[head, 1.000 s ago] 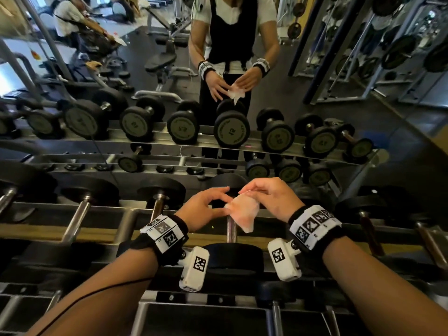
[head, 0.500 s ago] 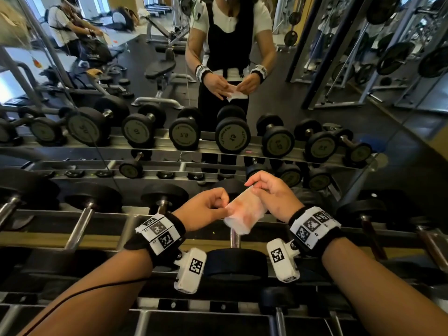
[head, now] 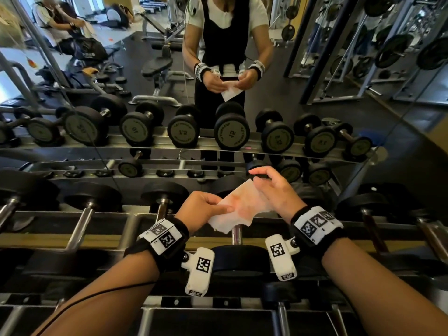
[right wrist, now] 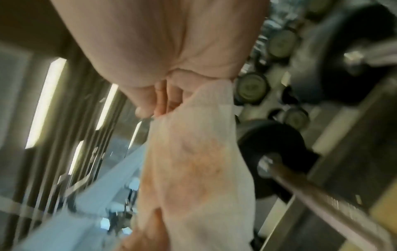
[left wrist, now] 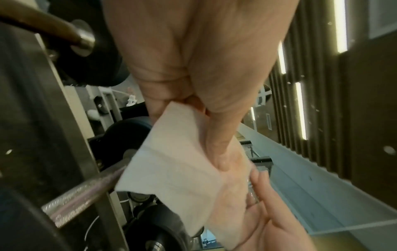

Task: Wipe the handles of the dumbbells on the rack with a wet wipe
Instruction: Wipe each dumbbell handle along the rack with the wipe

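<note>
A white wet wipe (head: 242, 206) with an orange-brown stain is stretched between my two hands above the rack. My left hand (head: 213, 207) pinches its lower left edge. My right hand (head: 264, 187) pinches its upper right end. Just below the wipe lies a dumbbell's chrome handle (head: 236, 235), with its black head (head: 238, 259) nearest me. In the left wrist view the wipe (left wrist: 178, 169) hangs from my left fingers (left wrist: 193, 84) beside the knurled handle (left wrist: 81, 195). In the right wrist view the wipe (right wrist: 197, 161) covers the middle, and the handle (right wrist: 311, 195) is at the right.
More dumbbells lie in the rack (head: 101, 238) on both sides, with handles at the left (head: 80, 229) and right (head: 371, 229). A mirror (head: 315, 69) behind the rack reflects me, the dumbbells, benches and a seated person (head: 55, 23).
The wipe has gone from a small bunched piece to a sheet pulled out flat. My right hand moved up and away, and my left hand drew back and down.
</note>
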A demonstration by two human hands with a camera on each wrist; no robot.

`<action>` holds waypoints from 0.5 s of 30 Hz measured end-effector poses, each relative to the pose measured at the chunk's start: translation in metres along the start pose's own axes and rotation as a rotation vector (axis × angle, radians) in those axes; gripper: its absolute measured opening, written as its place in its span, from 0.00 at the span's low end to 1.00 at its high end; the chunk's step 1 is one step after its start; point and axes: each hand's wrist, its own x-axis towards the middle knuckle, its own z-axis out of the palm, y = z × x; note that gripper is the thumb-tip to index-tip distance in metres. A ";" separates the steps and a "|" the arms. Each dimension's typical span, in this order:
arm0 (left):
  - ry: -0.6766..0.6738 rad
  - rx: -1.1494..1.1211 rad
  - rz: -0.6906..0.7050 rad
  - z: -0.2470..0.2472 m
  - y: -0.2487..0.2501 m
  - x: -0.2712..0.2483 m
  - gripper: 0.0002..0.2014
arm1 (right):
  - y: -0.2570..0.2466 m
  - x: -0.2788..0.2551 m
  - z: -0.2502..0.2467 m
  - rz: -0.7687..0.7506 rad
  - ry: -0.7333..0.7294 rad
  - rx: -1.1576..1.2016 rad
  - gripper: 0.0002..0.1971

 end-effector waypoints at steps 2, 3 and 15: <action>0.057 -0.107 -0.022 0.000 -0.002 0.000 0.09 | 0.008 -0.003 0.002 0.174 0.003 0.228 0.13; 0.074 -0.144 -0.025 0.000 -0.002 0.000 0.11 | 0.013 -0.005 0.002 0.232 -0.046 0.274 0.18; -0.041 -0.395 -0.065 0.006 -0.002 -0.004 0.15 | 0.031 -0.004 0.015 0.248 0.001 0.571 0.35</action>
